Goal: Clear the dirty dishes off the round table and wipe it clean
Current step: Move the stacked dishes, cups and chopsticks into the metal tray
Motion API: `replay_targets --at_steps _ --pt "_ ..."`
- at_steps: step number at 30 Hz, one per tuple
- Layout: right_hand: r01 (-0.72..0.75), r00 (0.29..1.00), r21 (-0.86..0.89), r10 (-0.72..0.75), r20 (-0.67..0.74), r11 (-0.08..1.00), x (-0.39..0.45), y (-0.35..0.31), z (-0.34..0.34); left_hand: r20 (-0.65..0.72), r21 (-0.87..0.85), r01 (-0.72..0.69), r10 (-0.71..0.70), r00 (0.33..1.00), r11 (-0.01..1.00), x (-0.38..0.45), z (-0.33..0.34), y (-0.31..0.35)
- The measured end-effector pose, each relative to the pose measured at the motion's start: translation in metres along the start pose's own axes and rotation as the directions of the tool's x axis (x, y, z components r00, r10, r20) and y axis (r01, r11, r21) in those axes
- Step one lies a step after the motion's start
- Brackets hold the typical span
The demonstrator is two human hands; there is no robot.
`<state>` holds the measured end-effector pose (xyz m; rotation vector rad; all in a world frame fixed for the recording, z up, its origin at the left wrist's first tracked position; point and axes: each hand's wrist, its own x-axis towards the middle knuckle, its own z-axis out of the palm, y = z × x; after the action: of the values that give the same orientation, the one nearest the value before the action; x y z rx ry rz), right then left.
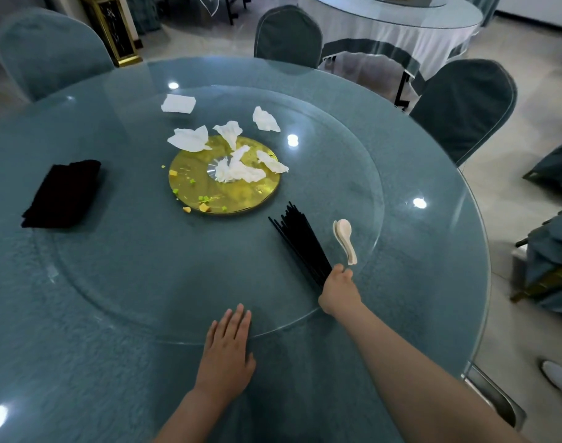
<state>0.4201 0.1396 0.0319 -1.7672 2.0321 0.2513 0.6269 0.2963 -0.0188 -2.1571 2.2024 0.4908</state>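
Observation:
A round glass-topped table [81,314] carries a glass turntable [164,282] with a gold hub [241,196] at its centre. Several crumpled white napkins [238,169] lie on and behind the hub. Yellow and green food scraps [204,206] dot its near edge. A bundle of black chopsticks [300,241] fans out on the turntable, and my right hand [339,290] grips its near end. White ceramic spoons [345,239] lie stacked just right of the chopsticks. My left hand [227,353] rests flat on the table at the turntable's near rim. A folded black cloth [64,193] sits at the left.
Teal-covered chairs stand round the table: one at back left [46,49], one at the back [287,36], one at the right [465,107]. Another round table [401,27] stands behind. A gold-framed stand [112,28] is at back left. A white shoe [561,377] shows at lower right.

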Motion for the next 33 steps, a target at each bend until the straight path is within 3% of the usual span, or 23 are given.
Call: replay_targets --at_steps 12,20,24,27,30,33 --pt "0.001 1.0 -0.048 0.001 0.024 0.999 -0.024 0.022 0.015 0.03 -0.011 0.018 -0.018 0.999 1.0 0.0 -0.002 -0.002" --pt "-0.094 0.974 0.23 0.041 0.223 0.969 -0.044 0.045 0.014 0.039 -0.008 0.088 -0.088 0.995 0.996 0.0 -0.015 0.006" --pt "-0.113 0.978 0.344 0.043 0.203 0.932 -0.06 0.058 0.014 0.042 -0.037 0.106 -0.105 0.994 0.994 -0.002 -0.023 0.012" --pt "-0.058 0.988 0.399 -0.004 0.154 0.915 -0.073 0.068 0.012 0.043 -0.123 0.152 -0.148 0.988 0.981 0.0 -0.027 0.018" --pt "-0.036 0.988 0.451 -0.035 0.15 0.892 -0.088 0.08 0.01 0.035 -0.341 0.183 -0.182 0.983 0.922 0.004 -0.036 0.036" --pt "-0.047 0.984 0.528 -0.051 0.17 0.848 -0.106 0.091 0.008 0.061 -0.698 0.181 -0.194 0.979 0.693 0.013 -0.052 0.071"
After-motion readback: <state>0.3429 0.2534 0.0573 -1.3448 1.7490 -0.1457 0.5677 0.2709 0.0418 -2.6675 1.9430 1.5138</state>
